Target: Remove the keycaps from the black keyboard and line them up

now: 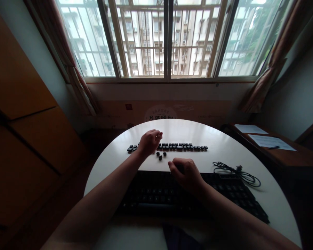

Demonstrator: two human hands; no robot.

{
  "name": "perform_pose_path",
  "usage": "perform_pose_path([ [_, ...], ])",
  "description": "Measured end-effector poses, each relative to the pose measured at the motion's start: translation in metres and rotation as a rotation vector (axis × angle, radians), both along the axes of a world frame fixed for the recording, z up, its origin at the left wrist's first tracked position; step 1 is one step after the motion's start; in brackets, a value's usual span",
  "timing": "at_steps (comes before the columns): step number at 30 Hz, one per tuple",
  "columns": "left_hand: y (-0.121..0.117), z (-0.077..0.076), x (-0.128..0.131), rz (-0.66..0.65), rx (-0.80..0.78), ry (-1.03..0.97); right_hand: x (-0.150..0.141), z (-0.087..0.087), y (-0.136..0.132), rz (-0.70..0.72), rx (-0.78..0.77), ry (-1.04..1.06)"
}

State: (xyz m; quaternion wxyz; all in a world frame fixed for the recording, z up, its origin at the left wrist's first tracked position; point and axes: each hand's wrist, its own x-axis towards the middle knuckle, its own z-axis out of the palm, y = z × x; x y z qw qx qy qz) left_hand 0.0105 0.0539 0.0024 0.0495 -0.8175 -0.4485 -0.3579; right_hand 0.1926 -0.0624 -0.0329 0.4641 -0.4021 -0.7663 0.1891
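A black keyboard lies across the near part of a round white table, with rows of keys on its lower part and right side. My left hand is closed in a pinch over the row of loose black keycaps behind the keyboard. Anything in that pinch is too small to name. Just above the keyboard's upper edge, my right hand is closed. Something dark shows inside its curl, but I cannot make it out. Several loose keycaps sit between the two hands.
A coiled black cable rests on the table at the right. Papers and a pen lie on a brown desk beyond it. A wooden cabinet stands at left, a barred window ahead.
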Motion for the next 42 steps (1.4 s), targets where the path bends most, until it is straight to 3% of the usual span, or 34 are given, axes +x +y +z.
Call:
perform_pose_path([
  [5,-0.001,0.014,-0.013,0.124,0.019,0.109,0.000,0.000,0.000,-0.023,-0.024,0.048],
  [10,-0.002,0.019,-0.027,-0.017,-0.224,0.424,0.000,-0.002,0.001,-0.043,-0.020,0.058],
  [19,0.006,0.003,-0.026,-0.135,-0.401,0.603,0.001,-0.004,0.001,-0.045,-0.010,0.058],
  [33,0.013,-0.011,-0.022,-0.099,-0.429,0.624,0.001,-0.006,0.004,-0.036,-0.018,0.055],
  [42,0.009,-0.007,-0.021,-0.098,-0.428,0.597,0.001,-0.004,0.003,-0.024,-0.012,0.062],
])
